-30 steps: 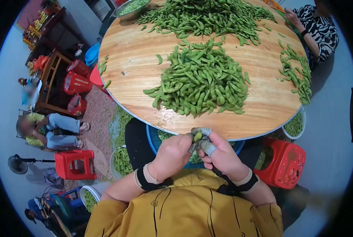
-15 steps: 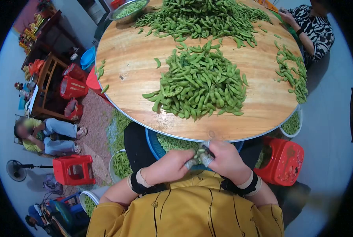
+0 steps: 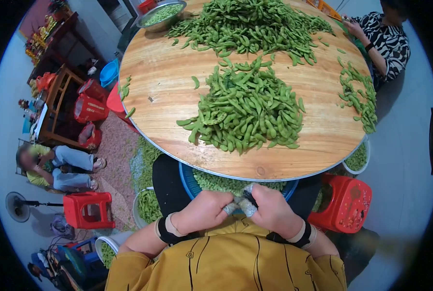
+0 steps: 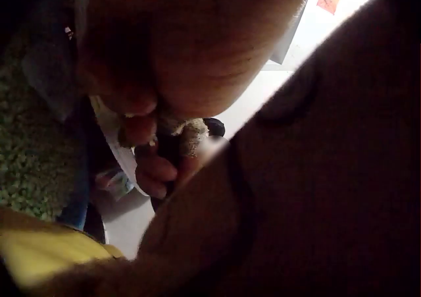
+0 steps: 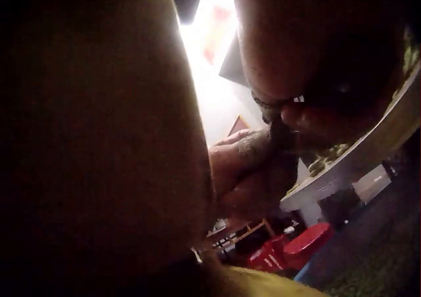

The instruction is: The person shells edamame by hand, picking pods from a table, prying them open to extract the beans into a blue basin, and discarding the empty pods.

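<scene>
Facing down from the head, the camera shows a person in a yellow shirt [image 3: 226, 262], with both hands meeting just below the near edge of a round wooden table [image 3: 153, 126]. The left hand [image 3: 202, 212] and right hand [image 3: 274, 209] have their fingers curled inward and their tips together, some wrapped in grey tape [image 3: 248, 207]. Whether either one grips a pod cannot be told. Beneath them is a blue basket [image 3: 183, 182] of shelled beans [image 3: 211, 180]. On the table, a near heap of green pods [image 3: 250, 106] lies in front of the hands, with a larger heap [image 3: 255, 29] behind it, loose pods [image 3: 357, 92] at the right edge, and a metal bowl [image 3: 146, 24] at the far left. A red stool [image 3: 354, 203] stands to the right; a second person [image 3: 386, 43] sits at the table's far right.

From the left wrist, the view is very dark: a hand looms across the top, curled fingers and light tape meet near the centre, and beans lie at the left.

From the right wrist, also dark, a taped finger reaches the other hand at centre, beside the pale table edge, which has pods on it. What the fingertips hold is hidden.
</scene>
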The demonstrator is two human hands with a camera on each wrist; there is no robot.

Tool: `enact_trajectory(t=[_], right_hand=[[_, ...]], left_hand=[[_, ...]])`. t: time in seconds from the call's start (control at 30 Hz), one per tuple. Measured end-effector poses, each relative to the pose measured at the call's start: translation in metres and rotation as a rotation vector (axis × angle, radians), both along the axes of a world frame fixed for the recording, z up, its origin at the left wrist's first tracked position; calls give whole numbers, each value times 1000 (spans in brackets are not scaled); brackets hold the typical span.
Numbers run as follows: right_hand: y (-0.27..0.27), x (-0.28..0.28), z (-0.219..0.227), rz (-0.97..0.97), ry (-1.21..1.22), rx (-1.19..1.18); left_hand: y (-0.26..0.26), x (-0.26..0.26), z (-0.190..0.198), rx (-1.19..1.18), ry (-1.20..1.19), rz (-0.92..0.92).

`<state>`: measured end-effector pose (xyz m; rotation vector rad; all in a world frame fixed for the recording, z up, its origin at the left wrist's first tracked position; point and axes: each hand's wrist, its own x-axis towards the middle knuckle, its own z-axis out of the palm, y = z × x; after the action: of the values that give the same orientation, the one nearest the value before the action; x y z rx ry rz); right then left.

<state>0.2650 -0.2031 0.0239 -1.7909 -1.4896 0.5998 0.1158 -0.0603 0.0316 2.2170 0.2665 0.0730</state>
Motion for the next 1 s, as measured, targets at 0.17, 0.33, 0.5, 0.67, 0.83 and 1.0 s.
enact_trajectory(t=[0.17, 0.33, 0.5, 0.67, 0.83, 1.0], right_hand=[[1, 13, 15, 154, 586, -206], [2, 13, 11, 25, 1279, -296], [10, 22, 13, 91, 116, -55], [57, 26, 6, -424, -158, 114], [73, 28, -11, -511, -109, 142], [42, 24, 10, -572, 294, 98]], left_hand=[[-3, 6, 16, -221, -147, -216], [13, -2, 25, -888, 85, -84], [48, -59, 13, -30, 185, 29], [51, -99, 17, 600, 654, 318], [42, -55, 25, 336, 136, 311], [18, 26, 17, -95, -176, 240]])
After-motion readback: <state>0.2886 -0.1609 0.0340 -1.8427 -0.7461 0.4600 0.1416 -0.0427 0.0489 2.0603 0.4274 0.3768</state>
